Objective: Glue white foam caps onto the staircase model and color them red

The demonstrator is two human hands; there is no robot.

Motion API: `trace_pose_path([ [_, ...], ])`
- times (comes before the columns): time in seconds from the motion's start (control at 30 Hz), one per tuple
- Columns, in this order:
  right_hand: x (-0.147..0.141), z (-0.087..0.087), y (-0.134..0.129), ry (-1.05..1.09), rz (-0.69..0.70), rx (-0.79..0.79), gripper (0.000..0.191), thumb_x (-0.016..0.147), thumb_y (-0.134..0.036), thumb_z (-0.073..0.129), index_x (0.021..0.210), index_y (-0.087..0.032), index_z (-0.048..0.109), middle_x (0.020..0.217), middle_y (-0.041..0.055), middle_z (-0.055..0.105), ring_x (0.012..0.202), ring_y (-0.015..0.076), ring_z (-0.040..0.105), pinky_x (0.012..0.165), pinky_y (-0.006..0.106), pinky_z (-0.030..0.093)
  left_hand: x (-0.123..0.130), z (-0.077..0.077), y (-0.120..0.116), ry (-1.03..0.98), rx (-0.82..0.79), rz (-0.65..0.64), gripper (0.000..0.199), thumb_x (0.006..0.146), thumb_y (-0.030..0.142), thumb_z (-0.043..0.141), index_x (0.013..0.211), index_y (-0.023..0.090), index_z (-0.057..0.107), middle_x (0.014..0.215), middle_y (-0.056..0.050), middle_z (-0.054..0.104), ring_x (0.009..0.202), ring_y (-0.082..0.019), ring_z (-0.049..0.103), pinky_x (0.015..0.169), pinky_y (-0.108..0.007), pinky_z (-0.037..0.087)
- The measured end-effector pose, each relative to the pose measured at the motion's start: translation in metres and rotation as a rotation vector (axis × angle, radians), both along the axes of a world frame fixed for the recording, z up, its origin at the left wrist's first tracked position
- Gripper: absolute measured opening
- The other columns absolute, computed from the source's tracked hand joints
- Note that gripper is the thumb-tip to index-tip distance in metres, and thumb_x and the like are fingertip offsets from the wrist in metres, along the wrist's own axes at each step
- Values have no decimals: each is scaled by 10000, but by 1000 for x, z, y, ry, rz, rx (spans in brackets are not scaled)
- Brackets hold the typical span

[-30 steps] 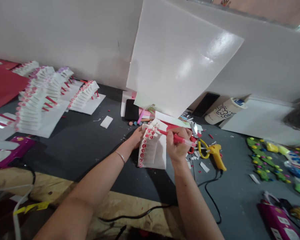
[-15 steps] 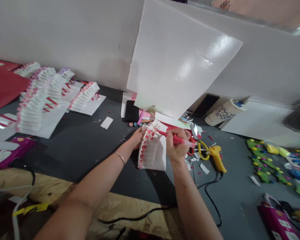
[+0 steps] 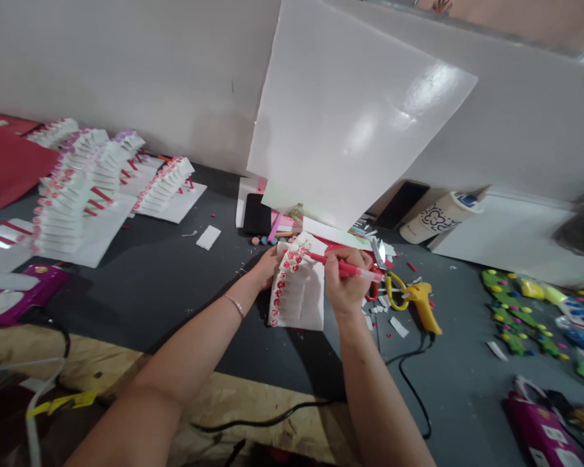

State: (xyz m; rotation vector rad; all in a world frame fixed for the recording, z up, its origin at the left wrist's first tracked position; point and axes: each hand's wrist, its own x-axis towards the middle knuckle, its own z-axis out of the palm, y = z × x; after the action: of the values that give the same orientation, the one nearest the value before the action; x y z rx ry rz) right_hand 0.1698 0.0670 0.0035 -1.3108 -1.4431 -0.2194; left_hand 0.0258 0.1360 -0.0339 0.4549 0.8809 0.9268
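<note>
A small white stair-like model with red-marked white blobs along its left edge stands on the dark table. My left hand is closed around its upper left side; its fingertips are partly hidden behind the model. In my right hand is a red marker pen, pinched with its tip at the white blobs near the model's top. The blobs lower down carry red swirls, while those at the very top look white. Just right of my right hand lie scissors with red and yellow handles.
A yellow hot glue gun with a black cord lies at the right. Several similar models stand at the left. Behind are a leaning white board, a black phone and a patterned cup. Paper scraps litter the table.
My right hand and the marker pen stay at the model's top with hardly any shift. My left hand keeps its hold. The view has moved very slightly.
</note>
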Motion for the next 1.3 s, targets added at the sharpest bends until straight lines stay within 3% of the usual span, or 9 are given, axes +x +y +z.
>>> trace_pose_path([
  [0.6, 4, -1, 0, 85, 15, -9, 205, 934, -253, 560, 739, -230, 617, 683, -23, 657, 680, 184, 580, 790, 388, 396, 0, 0, 0, -8, 9, 8, 238, 627, 62, 861, 772, 131, 685, 689, -57, 759, 499, -150, 651, 518, -241, 551],
  [0.7, 2, -1, 0, 29, 77, -32, 170, 930, -248, 573, 777, -233, 645, 722, -20, 684, 712, 186, 600, 828, 397, 397, -1, 1, 0, -3, 17, 0, 250, 609, 66, 879, 760, 130, 690, 666, -47, 747, 511, -149, 656, 525, -232, 550],
  [0.83, -1, 0, 0, 7, 15, -16, 197, 919, -264, 547, 735, -239, 616, 674, -20, 666, 690, 194, 583, 809, 400, 398, 0, 3, -1, -13, 30, -11, 221, 624, 66, 870, 750, 135, 701, 615, -23, 719, 519, -149, 655, 551, -235, 557],
  [1.0, -3, 2, 0, 9, 73, -4, 153, 903, -215, 575, 760, -239, 627, 706, -21, 674, 716, 192, 586, 826, 396, 390, 1, 3, -1, -12, 15, -5, 192, 659, 51, 839, 770, 132, 706, 625, -33, 721, 541, -167, 669, 602, -270, 575],
  [1.17, 0, 1, 0, -5, -16, 11, 190, 913, -258, 543, 736, -241, 611, 689, -12, 668, 687, 196, 580, 805, 402, 403, 0, 2, 0, 30, -2, 11, 194, 671, 49, 829, 795, 136, 708, 664, -41, 733, 583, -179, 687, 646, -288, 582],
  [1.3, 1, 0, 1, -38, -10, 22, 181, 898, -259, 547, 724, -244, 598, 663, -17, 663, 661, 195, 576, 813, 406, 409, -2, 3, -1, 60, -1, -4, 186, 696, 43, 792, 840, 140, 727, 703, -46, 752, 636, -185, 699, 671, -287, 586],
])
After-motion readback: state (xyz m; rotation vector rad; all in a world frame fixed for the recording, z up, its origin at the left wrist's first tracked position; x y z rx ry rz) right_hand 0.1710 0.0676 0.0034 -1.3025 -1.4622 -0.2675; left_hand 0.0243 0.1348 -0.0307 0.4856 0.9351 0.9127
